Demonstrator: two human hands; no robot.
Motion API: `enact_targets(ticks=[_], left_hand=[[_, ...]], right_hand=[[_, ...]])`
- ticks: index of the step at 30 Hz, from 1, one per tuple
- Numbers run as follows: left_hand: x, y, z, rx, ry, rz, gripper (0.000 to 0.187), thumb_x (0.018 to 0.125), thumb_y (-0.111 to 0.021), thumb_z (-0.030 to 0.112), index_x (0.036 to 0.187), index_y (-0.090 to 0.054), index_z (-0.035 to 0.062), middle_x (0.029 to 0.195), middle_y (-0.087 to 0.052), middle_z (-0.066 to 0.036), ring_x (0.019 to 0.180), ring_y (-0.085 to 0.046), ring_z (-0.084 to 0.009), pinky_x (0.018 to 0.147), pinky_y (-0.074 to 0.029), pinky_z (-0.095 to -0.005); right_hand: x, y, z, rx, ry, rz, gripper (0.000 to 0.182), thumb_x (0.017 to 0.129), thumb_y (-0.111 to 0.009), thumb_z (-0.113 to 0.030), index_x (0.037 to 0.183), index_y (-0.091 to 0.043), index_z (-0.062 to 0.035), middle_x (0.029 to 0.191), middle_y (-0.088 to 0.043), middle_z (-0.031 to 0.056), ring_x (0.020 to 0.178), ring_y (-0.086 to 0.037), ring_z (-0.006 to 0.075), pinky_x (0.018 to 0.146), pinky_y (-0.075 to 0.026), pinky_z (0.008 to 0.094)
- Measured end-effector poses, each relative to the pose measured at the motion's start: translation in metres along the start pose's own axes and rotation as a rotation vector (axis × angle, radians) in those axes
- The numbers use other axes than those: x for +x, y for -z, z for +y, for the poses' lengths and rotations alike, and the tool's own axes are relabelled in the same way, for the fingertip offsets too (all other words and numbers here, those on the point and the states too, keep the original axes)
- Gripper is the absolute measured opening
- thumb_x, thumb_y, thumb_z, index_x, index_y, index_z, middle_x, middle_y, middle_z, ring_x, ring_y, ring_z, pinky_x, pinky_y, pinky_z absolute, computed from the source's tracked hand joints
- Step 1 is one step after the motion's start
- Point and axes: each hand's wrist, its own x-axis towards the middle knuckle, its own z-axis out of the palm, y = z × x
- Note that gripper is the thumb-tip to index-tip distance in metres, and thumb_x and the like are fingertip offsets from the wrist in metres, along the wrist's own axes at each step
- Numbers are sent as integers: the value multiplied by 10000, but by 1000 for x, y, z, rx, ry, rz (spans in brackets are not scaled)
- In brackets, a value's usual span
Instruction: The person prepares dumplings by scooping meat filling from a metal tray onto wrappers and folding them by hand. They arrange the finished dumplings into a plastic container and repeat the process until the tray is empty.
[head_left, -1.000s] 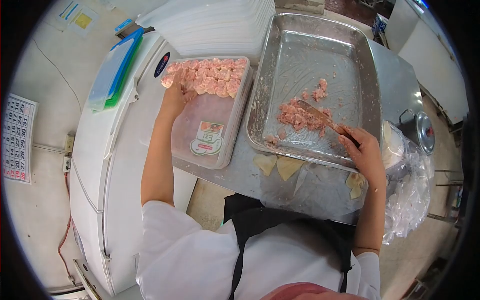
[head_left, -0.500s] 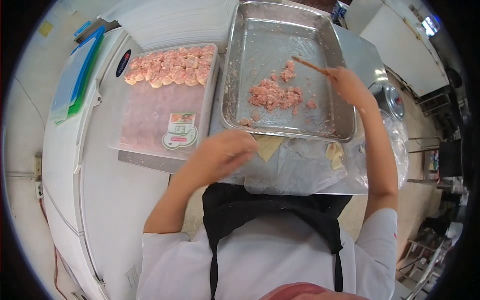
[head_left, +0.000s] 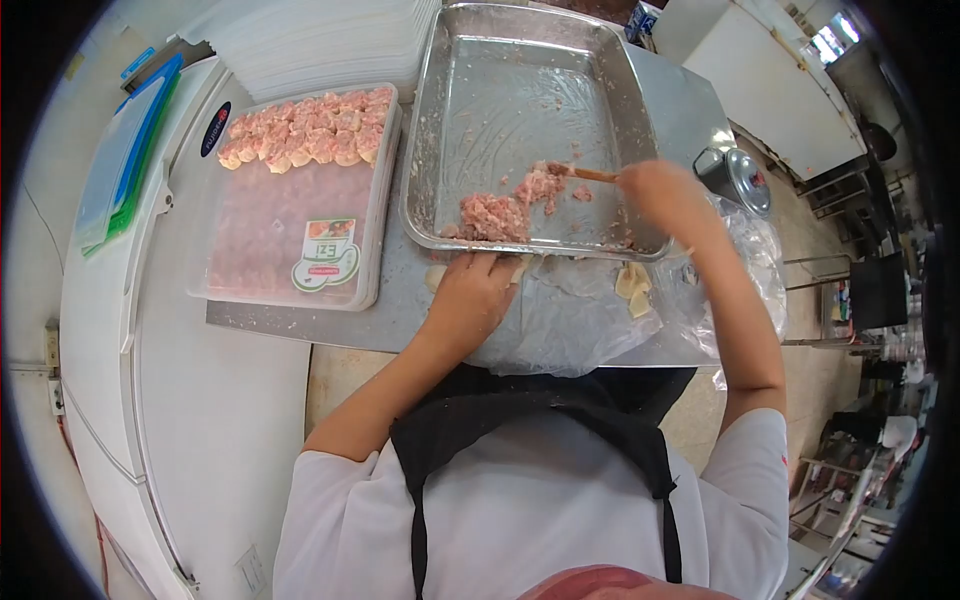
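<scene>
My right hand [head_left: 668, 200], somewhat blurred, is closed round a wooden spatula [head_left: 597, 175]. The spatula's far end touches a clump of pink minced meat [head_left: 540, 186] in a deep metal tray [head_left: 432, 150]. A larger heap of minced meat [head_left: 494, 217] lies by the tray's near wall. Just outside that wall, my left hand [head_left: 475, 300] rests with its fingers stretched towards the rim, over pale dough wrappers [head_left: 434, 277]. Its fingertips are partly hidden at the rim. More wrappers [head_left: 633, 284] lie on clear plastic sheeting [head_left: 570, 310] to the right.
To the left, a clear plastic box [head_left: 383, 230] carries rows of meat dumplings [head_left: 300, 130] on its top. White stacked trays [head_left: 320, 45] stand behind it. A lidded metal pot [head_left: 745, 182] is at the right, near a bunched plastic bag [head_left: 740, 255]. Coloured lids [head_left: 130, 160] stand far left.
My left hand has moved forward to the wrappers at the tray's rim. My right hand has lowered the spatula, whose tip now meets the meat. The whole view has shifted slightly.
</scene>
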Motion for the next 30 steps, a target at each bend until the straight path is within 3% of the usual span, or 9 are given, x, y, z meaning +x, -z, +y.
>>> enact_targets(ticks=[3,5,9,11,16,18,21,26,30], left_hand=[[-2,-3,4,18,13,173,466,773,-698,95,1220,-585,25,1208,-539,-181,1117,-508,-410,954,-425,-477],[1,-11,1,57,19,239,459,752,-699,66,1200,-603,31,1180,-553,-184,1104,-519,-406,941,-434,-460],[6,-5,1,3,-60,187,405,739,-689,35,1140,-632,34,1101,-585,-170,1050,-555,-379,888,-464,-434],[0,0,2,-109,-46,28,348,743,-674,25,1090,-650,40,1011,-607,-149,979,-586,-345,832,-485,-414],[-12,1,12,-102,-245,106,292,775,-684,67,1065,-659,46,944,-616,-136,903,-605,-322,787,-496,-402],[-17,1,12,-93,-243,81,283,790,-688,88,1070,-661,51,948,-620,-139,904,-606,-324,794,-495,-402],[-21,13,22,-165,-225,29,245,818,-684,118,1052,-666,49,975,-627,-141,918,-610,-328,800,-496,-403],[-15,9,-2,-1,-141,239,281,839,-662,123,1114,-670,65,1010,-648,-158,932,-622,-342,810,-498,-400],[8,13,-14,97,-38,57,271,852,-640,119,1117,-667,65,1013,-654,-172,937,-628,-346,816,-497,-400]], right_hand=[[-22,18,-52,-186,38,84,155,830,-571,-134,787,-705,-70,795,-678,130,766,-668,327,675,-523,443],[-31,39,-62,-109,59,-92,154,827,-562,-108,742,-683,-62,758,-663,129,743,-663,320,666,-524,440],[-19,48,-17,-12,-120,-8,141,807,-573,-112,733,-677,-52,754,-663,137,744,-664,319,666,-525,434],[-17,13,-8,-362,-8,7,146,797,-582,-144,759,-684,-47,757,-664,147,757,-665,331,667,-521,444],[-47,46,-60,-146,-30,-75,191,873,-576,-213,850,-695,-65,791,-661,158,785,-638,361,696,-498,472],[-49,50,-51,-106,-188,188,148,861,-579,-174,866,-684,-70,792,-652,142,753,-650,332,669,-510,434],[-34,6,-45,23,-165,436,195,916,-564,-240,939,-685,-89,827,-648,136,762,-647,334,668,-506,442],[-20,-27,-56,186,-204,519,216,940,-557,-260,998,-672,-87,837,-636,120,759,-641,328,650,-505,434],[-22,-27,-56,175,-239,569,218,946,-555,-259,1017,-664,-84,859,-645,116,755,-640,326,643,-509,425]])
